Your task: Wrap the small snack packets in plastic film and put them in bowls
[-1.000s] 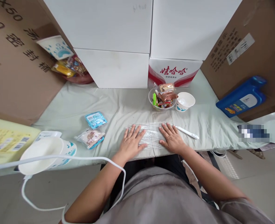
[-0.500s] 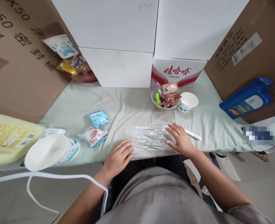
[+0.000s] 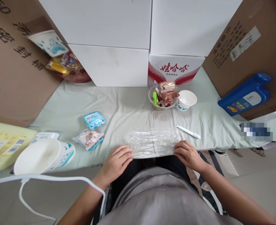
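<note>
A crinkled sheet of clear plastic wrap (image 3: pixel 152 142) lies spread along the front edge of the cloth-covered table. At its near left corner, my left hand (image 3: pixel 117 161) is closed, fingertips and thumb on the wrap's edge. My right hand (image 3: pixel 189 155) pinches the near right corner with bent fingers. Just beyond that hand rests a white utility knife (image 3: pixel 189 132), apart from it. To the left of the sheet are a blue snack packet (image 3: pixel 94 120) and a clear-wrapped snack (image 3: pixel 90 139) on top of another blue packet.
Behind the wrap stand a clear bowl of snacks (image 3: pixel 164 104) and a paper cup (image 3: pixel 186 100). A large paper tub (image 3: pixel 65 156) and a yellow container (image 3: pixel 9 147) occupy the left, with a white cable (image 3: pixel 65 177) in front. A blue bottle (image 3: pixel 245 95) leans against the right carton (image 3: pixel 231 40).
My right hand has drawn back toward the table edge, its spread fingers now bent onto the wrap's corner. My left hand stays at the left edge. The view has shifted slightly.
</note>
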Motion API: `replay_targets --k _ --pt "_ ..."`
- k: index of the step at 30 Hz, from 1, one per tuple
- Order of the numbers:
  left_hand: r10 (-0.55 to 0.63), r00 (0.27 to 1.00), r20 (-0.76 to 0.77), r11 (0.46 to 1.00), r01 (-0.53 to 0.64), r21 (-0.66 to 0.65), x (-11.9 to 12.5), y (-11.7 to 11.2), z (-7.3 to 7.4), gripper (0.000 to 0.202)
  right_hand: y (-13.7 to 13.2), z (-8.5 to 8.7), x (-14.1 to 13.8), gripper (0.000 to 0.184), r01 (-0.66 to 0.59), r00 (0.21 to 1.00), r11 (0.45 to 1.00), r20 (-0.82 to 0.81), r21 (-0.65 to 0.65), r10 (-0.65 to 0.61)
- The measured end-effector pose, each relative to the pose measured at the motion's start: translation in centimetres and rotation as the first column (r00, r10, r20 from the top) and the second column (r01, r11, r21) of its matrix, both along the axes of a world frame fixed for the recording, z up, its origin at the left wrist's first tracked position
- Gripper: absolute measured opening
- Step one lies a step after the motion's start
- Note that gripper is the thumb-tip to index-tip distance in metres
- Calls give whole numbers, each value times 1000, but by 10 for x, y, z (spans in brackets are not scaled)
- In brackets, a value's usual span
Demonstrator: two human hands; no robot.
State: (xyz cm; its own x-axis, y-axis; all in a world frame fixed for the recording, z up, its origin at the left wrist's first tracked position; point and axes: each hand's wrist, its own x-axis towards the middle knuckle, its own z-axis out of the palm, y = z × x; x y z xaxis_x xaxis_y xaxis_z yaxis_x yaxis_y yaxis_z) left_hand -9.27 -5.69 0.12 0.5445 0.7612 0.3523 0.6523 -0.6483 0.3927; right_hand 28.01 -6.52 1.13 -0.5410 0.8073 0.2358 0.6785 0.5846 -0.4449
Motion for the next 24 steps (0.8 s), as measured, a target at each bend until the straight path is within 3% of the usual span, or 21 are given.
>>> replay_targets --k 4,9,14,20,24 --pt "70 994 89 990 -58 -131 5 5 9 17 3 5 6 14 45 987 992 -149 -118 -62" --pt "365 928 75 913 -341 -222 17 30 9 20 22 -7 4 24 352 917 924 -146 -149 -372" --pt "504 863 -39 858 -505 -90 38 58 -1 22 46 -18 -7 28 510 860 860 -30 10 -509" --pt "565 794 -224 814 -580 0 47 68 -10 22 57 -24 -14 29 546 804 824 179 156 -567" --pt "630 765 -131 776 -618 125 50 65 -2 23 56 -24 -15 30 570 795 808 150 151 -588"
